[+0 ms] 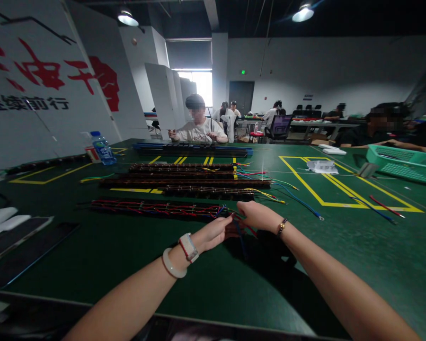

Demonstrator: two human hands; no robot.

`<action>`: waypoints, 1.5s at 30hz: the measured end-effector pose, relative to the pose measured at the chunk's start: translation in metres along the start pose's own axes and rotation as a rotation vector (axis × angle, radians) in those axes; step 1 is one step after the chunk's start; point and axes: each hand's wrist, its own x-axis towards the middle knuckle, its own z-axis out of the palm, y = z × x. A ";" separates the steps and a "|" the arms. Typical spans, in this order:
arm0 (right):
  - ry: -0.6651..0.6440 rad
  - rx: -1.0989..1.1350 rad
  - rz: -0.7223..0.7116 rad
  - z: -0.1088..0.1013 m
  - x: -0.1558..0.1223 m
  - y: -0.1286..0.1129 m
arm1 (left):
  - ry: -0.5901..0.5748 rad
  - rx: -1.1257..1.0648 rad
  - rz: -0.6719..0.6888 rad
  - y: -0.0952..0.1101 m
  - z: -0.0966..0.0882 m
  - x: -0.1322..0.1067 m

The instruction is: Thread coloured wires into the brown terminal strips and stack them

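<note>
We work at the near edge of the broad green table point(199, 284), at the right end of the long black strip laced with red and blue wires point(152, 207). Our left hand point(213, 234) and right hand point(257, 215) meet there, fingertips pinching the loose wire ends point(223, 210). A short, steady grip seems wisest.

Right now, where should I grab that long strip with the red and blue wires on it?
Probably by its dark edge, not the loose wires. The long strip lies flat and stretches left, so come from the near side with fingers pinching both long edges, one hold near the right end by the left hand and right hand, another toward the middle.
</note>
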 end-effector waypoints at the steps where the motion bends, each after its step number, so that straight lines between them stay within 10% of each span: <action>1: 0.001 -0.009 0.009 0.001 -0.001 -0.002 | 0.000 -0.009 -0.005 0.000 0.000 0.000; 30: 0.021 -0.210 -0.037 -0.005 -0.018 -0.026 | 0.051 -0.176 0.045 -0.018 0.001 0.009; 45: -0.480 0.269 -0.079 -0.004 0.007 0.029 | 0.074 -0.091 0.088 -0.015 0.007 0.004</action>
